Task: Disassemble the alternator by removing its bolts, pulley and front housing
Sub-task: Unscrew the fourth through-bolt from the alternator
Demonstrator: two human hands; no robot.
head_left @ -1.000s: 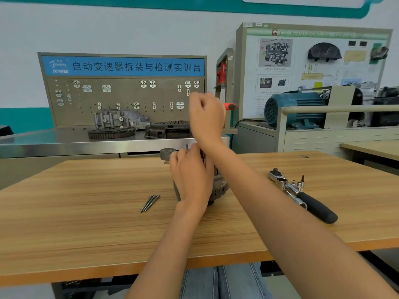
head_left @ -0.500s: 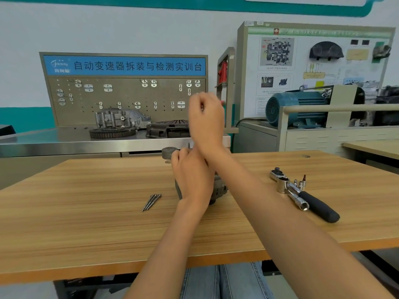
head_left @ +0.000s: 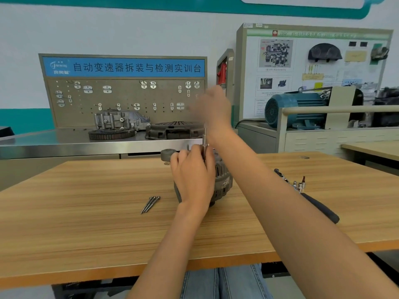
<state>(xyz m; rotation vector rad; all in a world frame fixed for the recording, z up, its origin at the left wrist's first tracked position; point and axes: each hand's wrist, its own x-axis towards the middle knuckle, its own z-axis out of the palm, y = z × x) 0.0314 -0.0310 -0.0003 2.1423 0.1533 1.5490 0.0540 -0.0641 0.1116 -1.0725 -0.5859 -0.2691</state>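
Three loose bolts were seen lying on the wooden table. Just beyond, the grey alternator was gripped by the left hand. Above it, a screwdriver shaft was held by the blurred right hand.

The blue banner on the pegboard reads "自动变速器拆装与检测实训台".
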